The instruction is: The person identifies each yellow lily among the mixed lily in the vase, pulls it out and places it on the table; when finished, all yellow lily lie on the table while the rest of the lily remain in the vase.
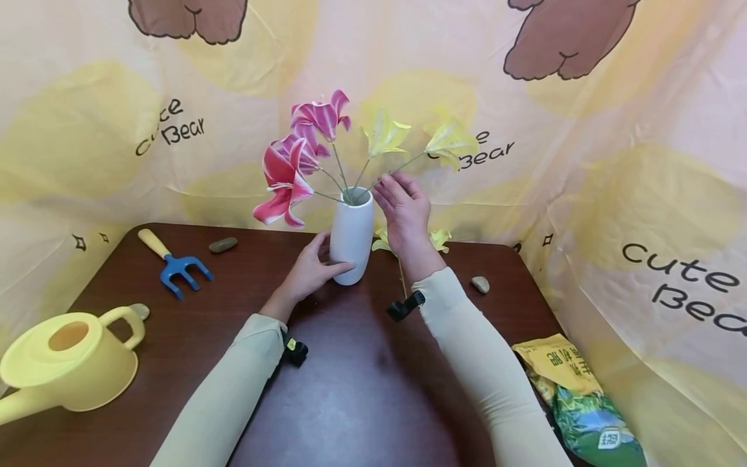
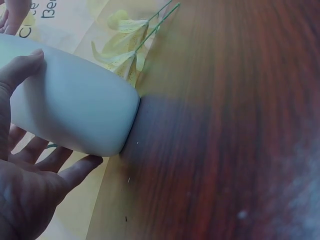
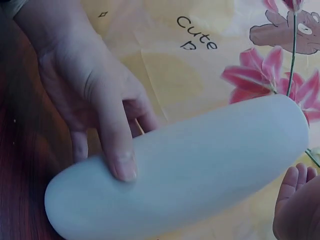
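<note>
A white vase stands upright at the far middle of the table. My left hand grips its lower part, thumb across the front and fingers around the far side, as the left wrist view also shows. Beside the rim, my right hand pinches the stem of a yellow lily, whose bloom leans right and whose stem end reaches into the mouth. Another yellow lily, magenta lilies and a red-pink lily fan out from the vase. Behind my right wrist lie more yellow lilies, partly hidden.
On the left are a yellow watering can, a small blue hand fork and a dark stone. A pale stone and a yellow-green bag lie to the right. Printed cloth hangs close behind the table.
</note>
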A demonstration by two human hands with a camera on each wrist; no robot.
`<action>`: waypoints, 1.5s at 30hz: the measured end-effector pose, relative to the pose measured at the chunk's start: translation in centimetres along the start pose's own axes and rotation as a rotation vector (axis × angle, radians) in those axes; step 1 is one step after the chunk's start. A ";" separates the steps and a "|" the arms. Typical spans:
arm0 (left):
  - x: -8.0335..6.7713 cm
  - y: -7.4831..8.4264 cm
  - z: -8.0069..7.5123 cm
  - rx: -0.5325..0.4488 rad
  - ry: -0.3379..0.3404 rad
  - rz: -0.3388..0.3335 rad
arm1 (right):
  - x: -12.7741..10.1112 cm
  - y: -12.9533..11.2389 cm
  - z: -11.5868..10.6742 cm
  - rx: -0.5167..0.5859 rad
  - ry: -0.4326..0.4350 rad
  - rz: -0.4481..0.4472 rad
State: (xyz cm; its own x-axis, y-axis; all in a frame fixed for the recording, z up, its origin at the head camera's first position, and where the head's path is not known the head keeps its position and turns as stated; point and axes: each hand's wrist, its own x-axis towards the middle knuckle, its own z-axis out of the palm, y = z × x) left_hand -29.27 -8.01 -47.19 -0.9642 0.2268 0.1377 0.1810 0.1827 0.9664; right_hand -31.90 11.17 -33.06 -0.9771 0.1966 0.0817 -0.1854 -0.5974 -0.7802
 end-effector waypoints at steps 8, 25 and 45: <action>0.0 0.0 -0.1 0.014 0.000 -0.008 | -0.3 -0.1 0.6 -0.014 0.026 -0.043; 0.2 -0.3 -0.2 0.020 -0.010 -0.031 | -0.1 -9.3 -0.7 -0.004 -0.087 -0.149; -0.2 0.2 -0.2 0.026 -0.004 -0.034 | 0.1 -12.2 -19.3 -0.818 -0.196 0.133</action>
State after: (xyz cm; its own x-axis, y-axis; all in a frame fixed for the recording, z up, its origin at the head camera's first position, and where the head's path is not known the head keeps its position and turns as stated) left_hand -29.08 -8.16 -46.99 -0.9690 0.2242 0.1037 0.1530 0.2151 0.9645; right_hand -27.71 33.47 -35.49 -0.9998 -0.0188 0.0043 -0.0072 0.1583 -0.9874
